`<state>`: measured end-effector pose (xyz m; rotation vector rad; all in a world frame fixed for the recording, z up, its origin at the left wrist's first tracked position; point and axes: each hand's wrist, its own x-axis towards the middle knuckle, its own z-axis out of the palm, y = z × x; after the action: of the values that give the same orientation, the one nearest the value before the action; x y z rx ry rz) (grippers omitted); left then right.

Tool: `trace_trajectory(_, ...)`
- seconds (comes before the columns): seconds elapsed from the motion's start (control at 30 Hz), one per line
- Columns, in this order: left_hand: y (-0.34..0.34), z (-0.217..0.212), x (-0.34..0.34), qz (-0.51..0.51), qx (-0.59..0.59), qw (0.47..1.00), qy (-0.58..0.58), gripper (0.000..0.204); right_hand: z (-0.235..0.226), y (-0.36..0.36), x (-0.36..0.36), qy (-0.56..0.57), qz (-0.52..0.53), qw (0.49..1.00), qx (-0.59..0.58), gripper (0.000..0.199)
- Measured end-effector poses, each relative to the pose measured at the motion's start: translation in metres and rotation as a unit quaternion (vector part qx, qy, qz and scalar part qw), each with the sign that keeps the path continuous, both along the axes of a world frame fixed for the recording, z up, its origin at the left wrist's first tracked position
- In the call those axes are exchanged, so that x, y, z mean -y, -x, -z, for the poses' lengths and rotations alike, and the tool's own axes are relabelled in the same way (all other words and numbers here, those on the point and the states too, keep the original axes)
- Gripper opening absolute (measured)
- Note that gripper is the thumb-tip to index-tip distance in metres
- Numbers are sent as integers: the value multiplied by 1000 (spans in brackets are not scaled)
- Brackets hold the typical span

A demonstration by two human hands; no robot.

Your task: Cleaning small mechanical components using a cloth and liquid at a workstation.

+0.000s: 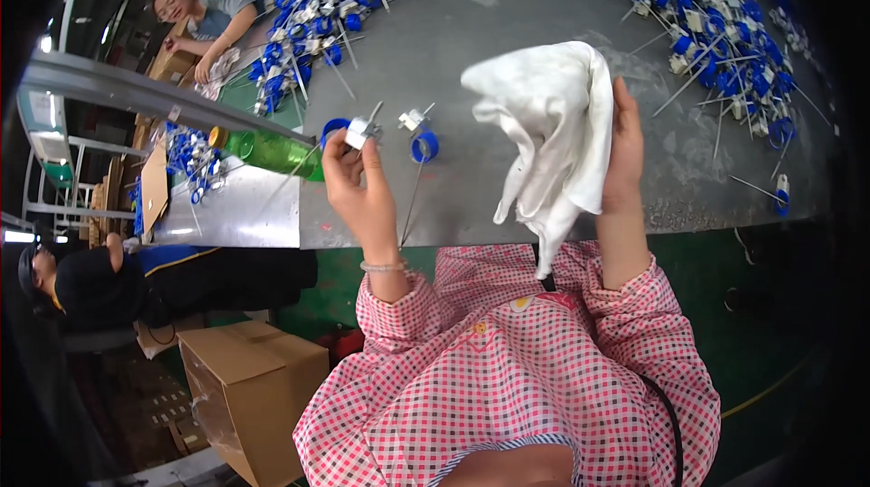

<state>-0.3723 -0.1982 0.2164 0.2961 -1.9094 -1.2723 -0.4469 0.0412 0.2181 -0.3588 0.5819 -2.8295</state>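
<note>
Pinching a likely light, stiff white block (358, 133) by its sides in left hand (356, 186), gripping soft cloth (562, 115) in right hand (624, 156).

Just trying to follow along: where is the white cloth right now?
In the head view, the white cloth is right of centre, in the person's right hand, at the near edge of the grey table.

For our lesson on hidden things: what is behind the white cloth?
Behind the white cloth, part of the right hand, grey tabletop and checked garment show around its edges. The rest, being covered, cannot be seen.
</note>
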Motion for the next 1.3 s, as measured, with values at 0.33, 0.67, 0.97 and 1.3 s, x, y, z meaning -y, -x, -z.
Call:
trace_trajectory(0.33,10,73,35,-62,223,948,216,38,35,1,-4,133,-101,984,67,65)
trace_trajectory(0.67,6,-4,-42,225,92,969,-31,32,23,-18,29,157,-171,968,95,67)
trace_trajectory(0.97,18,-19,-63,332,86,937,-62,39,13,-17,33,102,-84,990,39,67)
trace_trajectory(1.3,9,-15,-79,275,160,948,31,29,20,2,17,85,24,993,80,64)
